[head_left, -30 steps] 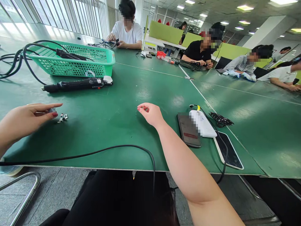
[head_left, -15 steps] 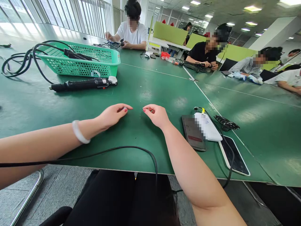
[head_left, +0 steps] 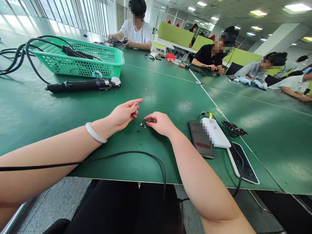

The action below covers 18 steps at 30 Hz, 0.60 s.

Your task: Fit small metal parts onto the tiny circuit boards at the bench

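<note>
The right hand, mid-frame, bent over small bright bits; whether it pinched one, I couldn't tell. They lay just left of its fingertips, sharing no long axis, farther from the left hand, up and left, its grip likewise unclear.

Grn basket w/ blk cords, blk tool alongside, dk phone at R.
</note>
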Each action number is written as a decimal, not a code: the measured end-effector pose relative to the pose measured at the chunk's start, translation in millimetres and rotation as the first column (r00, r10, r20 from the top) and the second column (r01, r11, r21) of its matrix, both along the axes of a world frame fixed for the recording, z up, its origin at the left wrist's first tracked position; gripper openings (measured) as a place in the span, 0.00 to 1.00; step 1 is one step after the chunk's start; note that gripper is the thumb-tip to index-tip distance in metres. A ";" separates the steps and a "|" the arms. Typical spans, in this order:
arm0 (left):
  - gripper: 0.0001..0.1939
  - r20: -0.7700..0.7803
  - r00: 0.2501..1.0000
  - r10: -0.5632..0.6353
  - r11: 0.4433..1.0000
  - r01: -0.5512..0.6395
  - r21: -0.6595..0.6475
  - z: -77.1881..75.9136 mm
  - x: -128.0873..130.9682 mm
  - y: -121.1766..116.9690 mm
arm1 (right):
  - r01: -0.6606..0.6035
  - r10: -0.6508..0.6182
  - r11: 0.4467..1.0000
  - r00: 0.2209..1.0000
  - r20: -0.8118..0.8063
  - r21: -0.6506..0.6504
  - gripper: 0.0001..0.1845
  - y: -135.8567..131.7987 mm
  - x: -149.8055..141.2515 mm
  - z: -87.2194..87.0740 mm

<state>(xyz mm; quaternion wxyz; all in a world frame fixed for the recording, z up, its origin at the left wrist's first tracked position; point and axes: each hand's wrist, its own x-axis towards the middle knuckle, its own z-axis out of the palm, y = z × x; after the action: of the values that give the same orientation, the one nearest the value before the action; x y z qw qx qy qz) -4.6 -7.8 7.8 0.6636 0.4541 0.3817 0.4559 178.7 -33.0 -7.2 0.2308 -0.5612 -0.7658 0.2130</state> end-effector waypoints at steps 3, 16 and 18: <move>0.11 -0.069 0.998 -0.004 1.000 0.003 -0.024 -0.4 2.6 -1.3 | -0.014 0.013 0.998 1.000 0.013 0.054 0.10 -1.8 -3.7 1.4; 0.15 -0.144 0.986 -0.088 0.996 0.082 -0.047 -2.1 0.8 -3.2 | 0.007 -0.028 0.997 0.961 -0.275 -0.079 0.02 -9.1 -14.2 6.1; 0.17 -0.156 0.981 -0.116 0.993 0.114 -0.024 -3.7 1.4 -3.2 | 0.026 -0.062 0.996 0.896 -0.439 -0.087 0.04 -8.9 -13.2 7.4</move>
<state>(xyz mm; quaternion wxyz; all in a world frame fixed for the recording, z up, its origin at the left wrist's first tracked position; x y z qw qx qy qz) -3.2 -11.0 4.1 0.6602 0.5047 0.4093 0.3766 165.4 -41.9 0.2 0.3805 -0.5241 -0.6718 0.3595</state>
